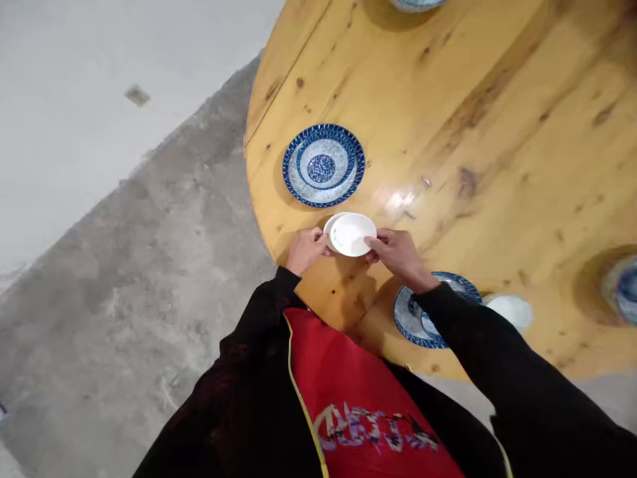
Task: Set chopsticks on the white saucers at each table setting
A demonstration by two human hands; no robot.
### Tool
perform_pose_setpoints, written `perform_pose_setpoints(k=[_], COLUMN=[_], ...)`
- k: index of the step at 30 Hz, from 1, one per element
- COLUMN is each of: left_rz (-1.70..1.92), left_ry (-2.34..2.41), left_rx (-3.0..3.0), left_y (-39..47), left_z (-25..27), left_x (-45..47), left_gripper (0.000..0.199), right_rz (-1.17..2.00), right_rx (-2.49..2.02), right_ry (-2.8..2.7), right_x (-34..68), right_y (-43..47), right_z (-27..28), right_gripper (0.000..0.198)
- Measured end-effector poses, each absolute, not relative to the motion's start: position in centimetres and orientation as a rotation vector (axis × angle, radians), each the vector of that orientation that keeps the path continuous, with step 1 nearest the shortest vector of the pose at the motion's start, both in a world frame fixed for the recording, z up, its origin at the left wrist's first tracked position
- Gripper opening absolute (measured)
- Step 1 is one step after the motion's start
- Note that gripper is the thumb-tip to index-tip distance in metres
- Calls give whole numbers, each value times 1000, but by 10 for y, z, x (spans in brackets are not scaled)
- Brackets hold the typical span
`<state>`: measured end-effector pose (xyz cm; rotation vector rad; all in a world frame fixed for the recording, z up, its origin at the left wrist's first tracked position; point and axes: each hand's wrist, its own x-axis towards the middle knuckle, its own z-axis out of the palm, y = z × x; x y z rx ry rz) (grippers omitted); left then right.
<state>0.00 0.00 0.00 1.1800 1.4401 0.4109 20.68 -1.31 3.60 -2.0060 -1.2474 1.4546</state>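
Two small white bowls overlap near the table's left edge. My right hand [395, 252] pinches the rim of the upper white bowl [352, 234], thumb on top. Closed on the left rim of the lower white bowl [328, 228] are the fingers of my left hand [307, 249]. Most of that lower bowl is hidden under the upper one. Just beyond my hands lies a large blue-patterned plate [318, 194] with a smaller blue-and-white plate [321, 167] on it.
The round wooden table [398, 99] has its curved edge at left and front. Under my right forearm is another blue-rimmed plate [458, 282], partly hidden, beside a white bowl [512, 311]. More blue-patterned dishes [628, 289] stand at far right, and another dish [417, 3] at the top.
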Motion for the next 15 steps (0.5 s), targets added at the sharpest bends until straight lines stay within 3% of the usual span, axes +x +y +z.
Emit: perform_pose_setpoints(k=[15], left_rz=[406], left_ry=[1459], left_rx=[1216], left_y=[5], left_z=[6], left_x=[-8], left_gripper=[22], right_rz=[1449], right_rx=[-1944], right_ry=[-966], right_x=[191], right_y=[-22], right_z=[34], right_gripper=[14])
